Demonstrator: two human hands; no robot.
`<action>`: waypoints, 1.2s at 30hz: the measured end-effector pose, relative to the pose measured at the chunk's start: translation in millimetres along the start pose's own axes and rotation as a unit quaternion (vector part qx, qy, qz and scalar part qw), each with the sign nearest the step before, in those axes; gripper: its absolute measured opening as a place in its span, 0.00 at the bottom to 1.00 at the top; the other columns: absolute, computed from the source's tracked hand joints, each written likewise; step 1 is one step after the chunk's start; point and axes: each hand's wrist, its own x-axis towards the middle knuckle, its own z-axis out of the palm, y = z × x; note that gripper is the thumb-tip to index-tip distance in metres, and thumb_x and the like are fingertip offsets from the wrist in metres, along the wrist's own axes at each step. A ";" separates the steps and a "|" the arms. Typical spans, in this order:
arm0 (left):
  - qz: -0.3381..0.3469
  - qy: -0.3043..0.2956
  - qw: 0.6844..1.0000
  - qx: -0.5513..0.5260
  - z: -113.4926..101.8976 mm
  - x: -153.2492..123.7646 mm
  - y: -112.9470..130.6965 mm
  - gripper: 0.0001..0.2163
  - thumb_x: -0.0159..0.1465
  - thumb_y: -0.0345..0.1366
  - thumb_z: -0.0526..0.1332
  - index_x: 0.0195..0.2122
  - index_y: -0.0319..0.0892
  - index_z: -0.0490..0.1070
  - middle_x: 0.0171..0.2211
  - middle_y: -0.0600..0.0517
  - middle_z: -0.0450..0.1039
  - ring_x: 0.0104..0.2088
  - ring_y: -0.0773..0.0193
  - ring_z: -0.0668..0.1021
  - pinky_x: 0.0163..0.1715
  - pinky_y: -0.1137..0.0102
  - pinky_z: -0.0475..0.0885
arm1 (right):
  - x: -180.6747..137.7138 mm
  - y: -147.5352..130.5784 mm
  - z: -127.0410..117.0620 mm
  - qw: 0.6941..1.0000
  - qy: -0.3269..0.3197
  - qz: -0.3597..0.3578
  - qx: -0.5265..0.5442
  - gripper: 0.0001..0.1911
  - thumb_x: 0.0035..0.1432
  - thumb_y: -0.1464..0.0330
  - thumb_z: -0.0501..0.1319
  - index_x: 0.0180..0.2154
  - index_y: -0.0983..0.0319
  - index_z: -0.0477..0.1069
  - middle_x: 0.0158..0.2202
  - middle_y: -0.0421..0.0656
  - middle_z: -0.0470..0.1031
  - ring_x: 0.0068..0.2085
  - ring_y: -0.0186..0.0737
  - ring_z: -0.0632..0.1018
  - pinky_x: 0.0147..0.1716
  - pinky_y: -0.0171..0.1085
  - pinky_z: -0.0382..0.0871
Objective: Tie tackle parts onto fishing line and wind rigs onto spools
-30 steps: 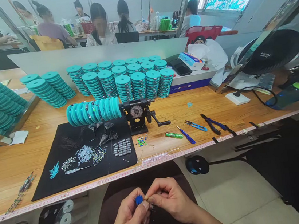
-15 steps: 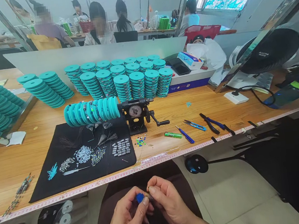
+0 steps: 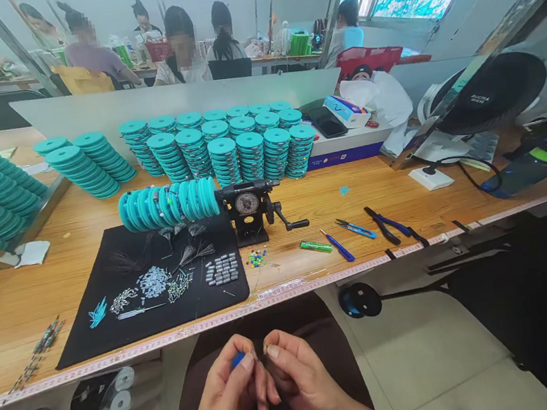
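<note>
The work looks partway along: teal spools [image 3: 224, 161] stand stacked on the worktop [image 3: 314, 209], more sit on the winder [image 3: 248, 215], and loose parts [image 3: 153, 283] still cover the black mat [image 3: 82, 341]. Before the worktop's edge, the left hand [image 3: 227, 389] grips a blue piece [image 3: 237, 360]; the right hand's [image 3: 303, 376] fingers pinch together, contents unclear. Half a second ago the hands met; now a gap separates their fingertips.

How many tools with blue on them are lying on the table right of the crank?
3: a slim pointed tool nearest the crank, then snips, then pliers farthest right.
</note>
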 end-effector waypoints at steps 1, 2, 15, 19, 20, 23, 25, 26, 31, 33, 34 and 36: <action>-0.023 -0.014 0.999 -0.039 -1.0 -0.3 0.7 0.12 0.63 0.45 0.62 0.31 0.43 0.64 0.18 0.57 0.66 0.23 0.66 0.72 0.21 0.75 0.64 | 0.4 1.1 -0.4 1.000 -0.004 -0.010 -0.016 0.16 0.57 0.58 0.66 0.32 0.63 0.65 0.17 0.30 0.58 0.18 0.26 0.59 0.19 0.28 0.53; -0.039 -0.026 0.997 -0.065 -2.0 -0.4 0.9 0.14 0.61 0.46 0.64 0.30 0.43 0.63 0.20 0.57 0.66 0.24 0.66 0.73 0.22 0.75 0.65 | 0.4 1.9 -0.3 0.999 -0.013 -0.019 -0.036 0.17 0.58 0.56 0.64 0.33 0.62 0.64 0.17 0.31 0.60 0.17 0.27 0.62 0.19 0.29 0.55; 0.055 0.026 0.961 0.270 -5.0 0.4 11.8 0.10 0.64 0.42 0.61 0.32 0.42 0.68 0.26 0.53 0.75 0.29 0.65 0.76 0.31 0.72 0.73 | -8.9 -7.0 0.2 0.958 0.006 -0.126 -0.257 0.14 0.65 0.57 0.57 0.36 0.62 0.63 0.26 0.35 0.63 0.27 0.30 0.64 0.28 0.31 0.60; 0.096 0.055 0.910 0.399 -0.2 -1.6 18.8 0.08 0.63 0.41 0.60 0.31 0.42 0.70 0.27 0.51 0.76 0.28 0.63 0.76 0.29 0.73 0.73 | -7.5 -8.0 -0.5 0.949 0.032 -0.142 -0.279 0.13 0.66 0.58 0.56 0.35 0.61 0.64 0.27 0.35 0.62 0.28 0.31 0.64 0.28 0.31 0.59; 0.097 0.057 0.905 0.410 1.2 -1.6 19.0 0.08 0.63 0.41 0.60 0.30 0.42 0.70 0.27 0.51 0.75 0.28 0.63 0.76 0.27 0.73 0.74 | -7.4 -8.5 -0.3 0.948 0.035 -0.144 -0.283 0.13 0.66 0.57 0.56 0.35 0.61 0.64 0.27 0.35 0.62 0.28 0.31 0.63 0.28 0.31 0.59; 0.084 0.070 0.922 0.372 5.2 -1.3 19.0 0.09 0.62 0.42 0.61 0.30 0.42 0.70 0.27 0.51 0.75 0.26 0.63 0.76 0.24 0.72 0.75 | -7.4 -10.6 1.1 0.948 0.038 -0.142 -0.282 0.14 0.65 0.57 0.56 0.35 0.61 0.63 0.27 0.35 0.61 0.27 0.30 0.62 0.26 0.30 0.57; 0.084 0.069 0.934 0.339 6.1 -1.4 19.8 0.08 0.62 0.41 0.60 0.30 0.42 0.69 0.28 0.51 0.75 0.27 0.63 0.77 0.27 0.72 0.76 | -7.6 -12.0 2.5 0.952 0.030 -0.133 -0.275 0.15 0.65 0.56 0.56 0.35 0.61 0.63 0.26 0.35 0.62 0.26 0.30 0.60 0.25 0.30 0.56; 0.086 0.061 0.936 0.337 5.7 -1.4 20.7 0.08 0.62 0.40 0.60 0.30 0.42 0.69 0.28 0.51 0.75 0.28 0.63 0.77 0.29 0.71 0.76 | -7.8 -12.6 3.3 0.954 0.024 -0.129 -0.270 0.15 0.65 0.56 0.56 0.35 0.61 0.63 0.26 0.35 0.62 0.25 0.29 0.60 0.24 0.30 0.55; 0.106 0.005 0.892 0.439 -1.7 0.7 25.4 0.06 0.64 0.36 0.57 0.30 0.43 0.67 0.26 0.53 0.75 0.28 0.65 0.76 0.30 0.73 0.72 | -8.4 -13.8 4.7 0.957 0.012 -0.122 -0.264 0.16 0.65 0.55 0.57 0.36 0.61 0.62 0.25 0.35 0.63 0.24 0.29 0.61 0.24 0.30 0.56; 0.114 0.007 0.870 0.479 -4.0 1.5 25.9 0.04 0.64 0.35 0.57 0.31 0.43 0.67 0.26 0.53 0.75 0.28 0.64 0.76 0.29 0.74 0.71 | -8.3 -13.5 3.5 0.954 0.016 -0.123 -0.272 0.15 0.65 0.55 0.57 0.36 0.61 0.63 0.25 0.35 0.63 0.25 0.29 0.61 0.25 0.30 0.56; 0.116 0.010 0.859 0.499 -4.7 1.8 25.6 0.04 0.63 0.35 0.57 0.32 0.44 0.67 0.26 0.53 0.75 0.27 0.64 0.76 0.28 0.74 0.70 | -8.2 -13.2 2.6 0.953 0.016 -0.123 -0.276 0.15 0.65 0.56 0.56 0.36 0.61 0.63 0.26 0.35 0.63 0.25 0.30 0.61 0.25 0.31 0.56; 0.125 0.025 0.833 0.538 -5.9 2.3 24.0 0.03 0.63 0.35 0.58 0.32 0.44 0.67 0.26 0.54 0.75 0.24 0.65 0.75 0.23 0.76 0.67 | -7.5 -12.6 0.8 0.950 0.020 -0.127 -0.286 0.14 0.65 0.56 0.56 0.36 0.61 0.63 0.26 0.35 0.62 0.26 0.30 0.61 0.26 0.31 0.56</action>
